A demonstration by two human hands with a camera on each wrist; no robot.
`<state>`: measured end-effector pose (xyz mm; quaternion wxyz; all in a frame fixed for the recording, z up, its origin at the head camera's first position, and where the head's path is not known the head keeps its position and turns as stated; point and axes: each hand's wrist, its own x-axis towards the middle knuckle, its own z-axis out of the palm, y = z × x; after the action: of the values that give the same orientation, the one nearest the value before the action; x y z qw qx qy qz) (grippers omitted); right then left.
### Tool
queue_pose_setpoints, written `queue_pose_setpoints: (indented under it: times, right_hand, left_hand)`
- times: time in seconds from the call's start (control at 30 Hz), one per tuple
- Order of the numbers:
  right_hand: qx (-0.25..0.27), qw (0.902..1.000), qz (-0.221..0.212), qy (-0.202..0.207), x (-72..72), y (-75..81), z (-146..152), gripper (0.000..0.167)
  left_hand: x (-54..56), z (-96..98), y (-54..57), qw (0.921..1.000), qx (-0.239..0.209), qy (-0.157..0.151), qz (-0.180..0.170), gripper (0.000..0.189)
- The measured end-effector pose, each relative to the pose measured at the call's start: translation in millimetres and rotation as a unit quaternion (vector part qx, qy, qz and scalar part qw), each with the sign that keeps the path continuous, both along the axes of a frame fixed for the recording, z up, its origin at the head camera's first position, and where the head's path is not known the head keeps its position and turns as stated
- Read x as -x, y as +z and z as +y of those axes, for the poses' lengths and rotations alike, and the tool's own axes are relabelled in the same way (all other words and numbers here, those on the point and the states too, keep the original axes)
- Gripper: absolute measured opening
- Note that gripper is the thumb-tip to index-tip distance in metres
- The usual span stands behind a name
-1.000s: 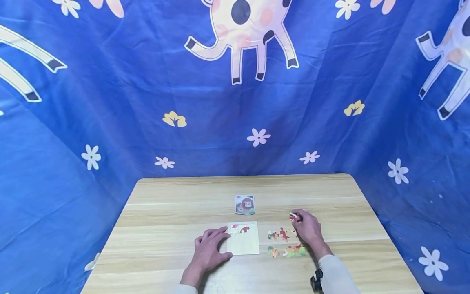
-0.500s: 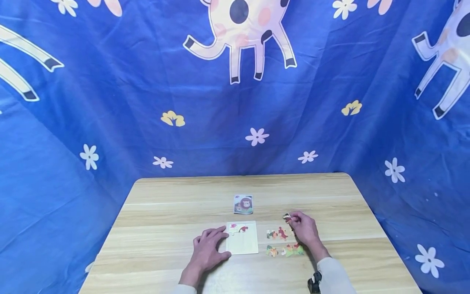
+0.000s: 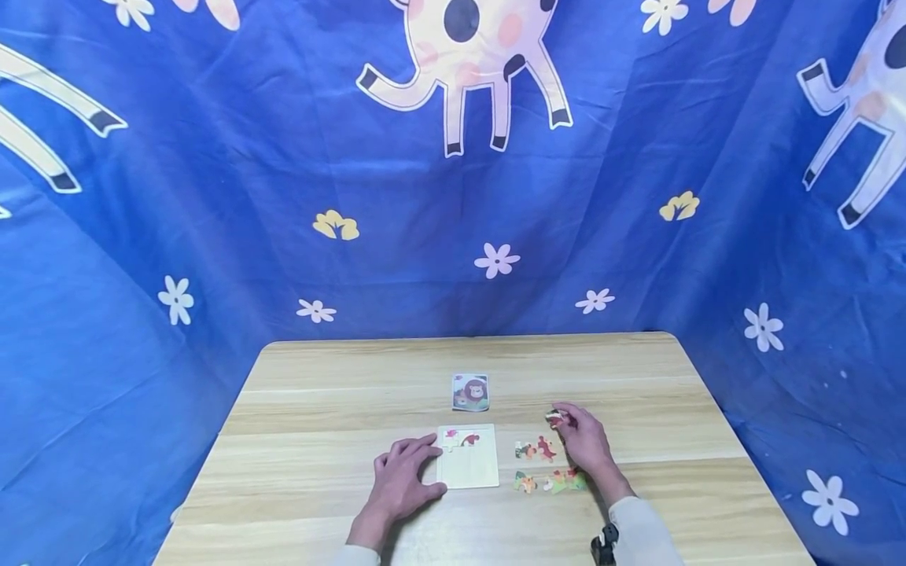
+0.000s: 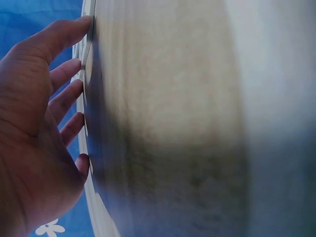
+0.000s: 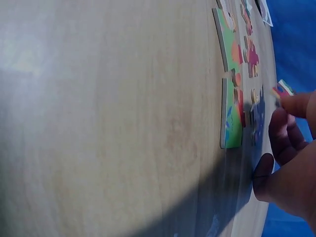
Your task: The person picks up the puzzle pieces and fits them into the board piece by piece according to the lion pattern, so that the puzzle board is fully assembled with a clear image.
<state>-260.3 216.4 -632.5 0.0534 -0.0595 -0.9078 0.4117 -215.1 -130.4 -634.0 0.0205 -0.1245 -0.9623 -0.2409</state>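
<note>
A jigsaw puzzle piece [image 3: 555, 418] in red, green and white is pinched between the thumb and fingers of my right hand [image 3: 587, 442]. In the right wrist view the same piece [image 5: 283, 89] shows raised over the table. My left hand [image 3: 405, 481] lies with fingers spread at the left edge of a pale square puzzle board [image 3: 470, 469], fingertips near its upper left and thumb by its lower left corner. Two joined pieces [image 3: 460, 439] fill the board's top left. In the left wrist view the fingers [image 4: 69, 101] rest on the tabletop, gently bent.
Several loose pieces lie in two rows right of the board, an upper row [image 3: 545, 449] and a lower row [image 3: 559, 481]. Behind the board is a lion picture card [image 3: 470, 392]. Blue patterned cloth [image 3: 396, 275] hangs around the wooden table [image 3: 318, 393].
My right hand has shifted slightly left with the piece, which has turned between its fingertips. The left hand stays in place beside the board.
</note>
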Motion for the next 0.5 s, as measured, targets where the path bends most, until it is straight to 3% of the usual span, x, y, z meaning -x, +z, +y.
queue_pose_setpoints:
  times: [0.5]
  right_hand:
    - [0.016, 0.9986, -0.010, 0.050, 0.9, 2.4, -15.7, 0.039]
  left_hand:
    - [-0.1, 0.6, -0.2, 0.9999, -0.007, 0.006, -0.004, 0.057]
